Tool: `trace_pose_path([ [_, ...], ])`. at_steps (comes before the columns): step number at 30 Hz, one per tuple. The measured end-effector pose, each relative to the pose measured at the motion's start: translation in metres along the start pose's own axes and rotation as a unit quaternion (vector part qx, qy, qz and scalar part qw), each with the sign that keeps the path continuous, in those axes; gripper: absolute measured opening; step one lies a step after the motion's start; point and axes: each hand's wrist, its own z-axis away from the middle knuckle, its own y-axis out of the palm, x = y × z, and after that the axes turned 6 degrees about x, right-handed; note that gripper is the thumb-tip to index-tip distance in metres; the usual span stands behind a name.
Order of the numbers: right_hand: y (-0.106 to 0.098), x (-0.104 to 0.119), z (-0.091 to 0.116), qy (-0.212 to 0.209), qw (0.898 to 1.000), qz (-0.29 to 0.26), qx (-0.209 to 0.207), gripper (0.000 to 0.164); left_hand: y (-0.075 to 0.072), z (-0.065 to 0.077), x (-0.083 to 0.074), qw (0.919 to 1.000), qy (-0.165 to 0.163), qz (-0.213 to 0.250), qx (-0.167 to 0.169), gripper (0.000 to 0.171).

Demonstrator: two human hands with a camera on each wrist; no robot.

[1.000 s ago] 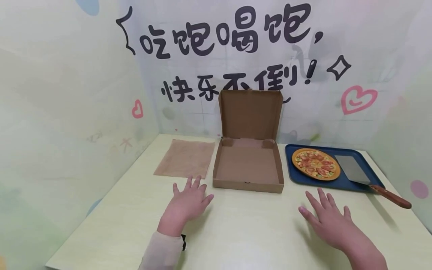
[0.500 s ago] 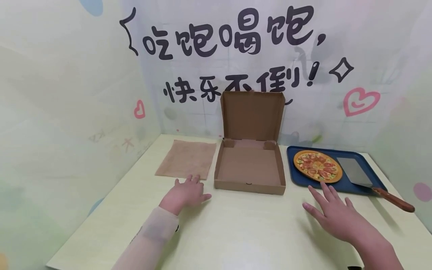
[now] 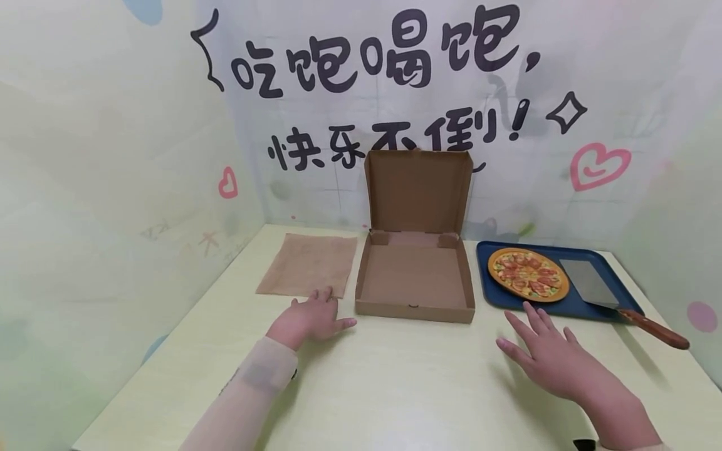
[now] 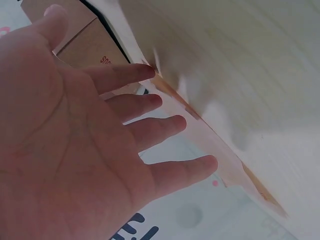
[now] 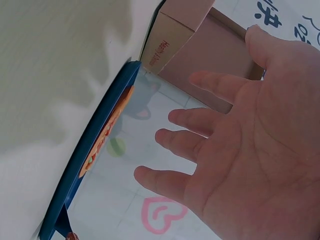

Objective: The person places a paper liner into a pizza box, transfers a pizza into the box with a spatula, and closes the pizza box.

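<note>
My left hand (image 3: pixel 310 319) is spread low over the table, its fingertips right at the near edge of a square of brown paper (image 3: pixel 310 263). In the left wrist view the palm (image 4: pixel 75 135) holds nothing and its fingers are straight. My right hand (image 3: pixel 549 363), also spread and holding nothing, hovers in front of a blue tray (image 3: pixel 507 301). On that tray lie a pizza (image 3: pixel 528 274) and a pizza server (image 3: pixel 589 282) with a wooden handle (image 3: pixel 654 329) jutting over the right edge. Between the hands stands a cardboard pizza box (image 3: pixel 414 275), lid raised.
The pale table (image 3: pixel 406 388) meets a printed wall (image 3: pixel 316 194) at the back, with side walls left and right. The box's upright lid (image 3: pixel 418 191) leans close to the back wall. The server's handle overhangs the tray toward the front right.
My left hand has lowered and moved slightly forward to the paper's near edge. The right hand has shifted a little toward the tray. The box, tray and pizza stay put.
</note>
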Motion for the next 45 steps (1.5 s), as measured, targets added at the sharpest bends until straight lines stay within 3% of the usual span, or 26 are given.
trace_pose_path([
  [10, 0.001, 0.002, -0.004, -0.005, 1.000, 0.009, -0.004, 0.082, -0.005, 0.000, 0.010, 0.9997, -0.001, 0.006, -0.025, 0.097],
  [13, 0.000, 0.002, -0.004, -0.004, 1.000, 0.008, -0.004, 0.082, -0.008, -0.001, 0.013, 0.9985, 0.010, 0.000, -0.054, 0.096],
  [16, -0.001, 0.002, -0.005, -0.004, 1.000, 0.011, -0.001, 0.083, -0.011, -0.002, 0.016, 0.9921, 0.037, -0.025, -0.117, 0.085],
  [19, -0.002, 0.001, -0.006, -0.003, 1.000, 0.017, -0.004, 0.085, -0.015, -0.002, 0.016, 0.9724, 0.080, -0.057, -0.212, 0.064],
  [23, -0.004, 0.001, -0.006, -0.001, 1.000, 0.024, -0.013, 0.087, -0.020, -0.003, 0.011, 0.9289, 0.125, -0.094, -0.335, 0.040],
  [26, -0.005, 0.001, -0.006, -0.002, 1.000, 0.024, -0.016, 0.087, -0.022, -0.003, 0.007, 0.9031, 0.133, -0.118, -0.391, 0.029],
  [31, -0.005, 0.000, -0.007, 0.004, 1.000, 0.025, -0.009, 0.088, -0.023, -0.002, 0.002, 0.8797, 0.135, -0.132, -0.437, 0.025],
  [36, -0.005, -0.001, -0.007, 0.008, 1.000, 0.026, -0.007, 0.088, -0.023, -0.002, -0.006, 0.8518, 0.168, -0.137, -0.477, 0.032],
  [45, -0.006, -0.003, -0.007, 0.013, 1.000, 0.022, -0.001, 0.090, -0.020, 0.003, -0.034, 0.8123, 0.212, -0.202, -0.504, 0.022],
])
